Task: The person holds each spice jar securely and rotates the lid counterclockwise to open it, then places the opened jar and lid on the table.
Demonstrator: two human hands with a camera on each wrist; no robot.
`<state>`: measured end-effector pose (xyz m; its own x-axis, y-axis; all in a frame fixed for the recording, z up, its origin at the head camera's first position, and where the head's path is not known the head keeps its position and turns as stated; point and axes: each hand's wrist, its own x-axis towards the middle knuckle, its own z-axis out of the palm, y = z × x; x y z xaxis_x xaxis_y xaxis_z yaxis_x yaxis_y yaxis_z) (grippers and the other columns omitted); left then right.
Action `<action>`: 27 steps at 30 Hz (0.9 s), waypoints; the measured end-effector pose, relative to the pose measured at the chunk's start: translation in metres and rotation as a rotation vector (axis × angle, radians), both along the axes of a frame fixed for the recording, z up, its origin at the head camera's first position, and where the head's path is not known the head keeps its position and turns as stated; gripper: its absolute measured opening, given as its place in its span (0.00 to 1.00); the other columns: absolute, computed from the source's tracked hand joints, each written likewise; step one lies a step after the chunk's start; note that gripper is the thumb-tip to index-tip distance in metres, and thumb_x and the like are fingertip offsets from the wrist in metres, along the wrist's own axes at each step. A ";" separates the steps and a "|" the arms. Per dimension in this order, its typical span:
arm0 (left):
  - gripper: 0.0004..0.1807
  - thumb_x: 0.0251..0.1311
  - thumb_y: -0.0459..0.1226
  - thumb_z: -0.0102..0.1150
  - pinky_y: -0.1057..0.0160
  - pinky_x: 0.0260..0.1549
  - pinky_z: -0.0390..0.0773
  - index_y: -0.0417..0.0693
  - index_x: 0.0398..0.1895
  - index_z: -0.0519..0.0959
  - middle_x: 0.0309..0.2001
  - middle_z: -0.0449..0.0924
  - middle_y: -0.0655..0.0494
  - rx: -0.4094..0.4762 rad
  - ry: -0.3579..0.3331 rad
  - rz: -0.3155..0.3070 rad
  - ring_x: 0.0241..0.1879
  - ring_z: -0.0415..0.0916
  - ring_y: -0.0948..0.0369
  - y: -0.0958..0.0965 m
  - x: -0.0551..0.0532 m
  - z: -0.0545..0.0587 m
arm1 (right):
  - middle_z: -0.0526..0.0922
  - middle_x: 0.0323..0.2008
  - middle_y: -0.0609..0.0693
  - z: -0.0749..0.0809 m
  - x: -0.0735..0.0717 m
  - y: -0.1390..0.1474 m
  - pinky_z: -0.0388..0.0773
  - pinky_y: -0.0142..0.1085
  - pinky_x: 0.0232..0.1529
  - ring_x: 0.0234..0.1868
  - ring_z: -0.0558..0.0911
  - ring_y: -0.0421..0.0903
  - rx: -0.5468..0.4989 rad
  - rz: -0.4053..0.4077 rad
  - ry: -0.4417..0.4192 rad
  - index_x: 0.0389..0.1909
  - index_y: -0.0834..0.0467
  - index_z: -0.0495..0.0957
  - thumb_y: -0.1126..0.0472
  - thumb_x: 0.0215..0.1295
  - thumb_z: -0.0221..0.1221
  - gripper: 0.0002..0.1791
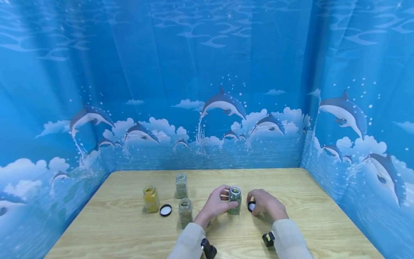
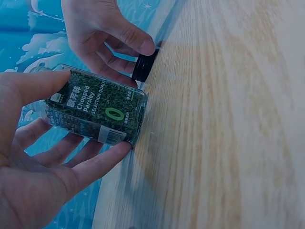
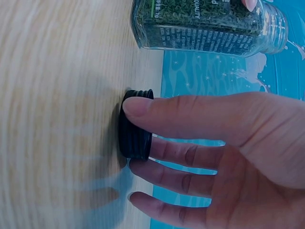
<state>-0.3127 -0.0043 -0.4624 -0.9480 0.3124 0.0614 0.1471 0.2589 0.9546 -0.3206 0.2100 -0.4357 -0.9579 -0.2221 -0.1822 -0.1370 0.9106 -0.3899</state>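
Observation:
A glass jar of chopped parsley (image 1: 236, 196) stands upright and uncapped on the table, its printed label facing the left wrist view. My left hand (image 1: 216, 204) holds it from the left, thumb on the near side and fingers around the other. To the right of the jar, my right hand (image 1: 267, 204) pinches a black screw lid (image 3: 135, 130) between thumb and fingers. The lid lies low at the tabletop with its white inside facing up in the head view.
Left of the hands stand three more uncapped glass jars: one with yellow contents (image 1: 151, 199), one at the back (image 1: 181, 187), and one near my left wrist (image 1: 185, 214). Between them lies a black lid (image 1: 166, 210), white inside up. A dolphin-print curtain (image 1: 207, 72) encloses the wooden table (image 1: 129, 237).

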 end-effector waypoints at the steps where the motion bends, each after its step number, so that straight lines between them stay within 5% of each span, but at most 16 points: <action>1: 0.24 0.58 0.37 0.74 0.45 0.50 0.86 0.53 0.58 0.79 0.54 0.81 0.45 0.000 0.000 0.000 0.54 0.81 0.47 0.000 0.000 0.000 | 0.84 0.42 0.54 0.000 0.000 0.000 0.84 0.45 0.42 0.41 0.81 0.49 0.001 0.001 0.001 0.43 0.54 0.83 0.72 0.44 0.75 0.23; 15: 0.25 0.59 0.37 0.74 0.43 0.52 0.85 0.53 0.60 0.79 0.54 0.81 0.45 0.007 0.006 -0.007 0.56 0.80 0.46 -0.002 -0.001 -0.002 | 0.84 0.41 0.53 0.001 0.000 -0.001 0.83 0.44 0.41 0.40 0.81 0.48 -0.002 0.014 0.004 0.45 0.54 0.83 0.70 0.44 0.75 0.24; 22: 0.30 0.60 0.45 0.74 0.40 0.57 0.83 0.56 0.65 0.75 0.61 0.78 0.45 -0.043 0.011 -0.018 0.62 0.77 0.42 -0.004 0.002 0.003 | 0.85 0.47 0.55 0.007 0.004 -0.001 0.83 0.54 0.50 0.45 0.82 0.50 -0.009 0.004 -0.015 0.54 0.56 0.81 0.61 0.60 0.72 0.21; 27: 0.29 0.69 0.50 0.64 0.35 0.63 0.76 0.54 0.70 0.71 0.67 0.75 0.40 -0.129 0.101 0.030 0.67 0.72 0.37 -0.005 0.009 0.017 | 0.83 0.57 0.64 0.017 0.006 0.000 0.80 0.60 0.58 0.57 0.82 0.62 -0.009 0.034 0.011 0.57 0.60 0.80 0.66 0.69 0.61 0.17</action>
<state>-0.3034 -0.0096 -0.4450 -0.9480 0.2958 0.1176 0.2307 0.3841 0.8940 -0.3142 0.2100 -0.4184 -0.9517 -0.2561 -0.1693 -0.1722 0.9018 -0.3963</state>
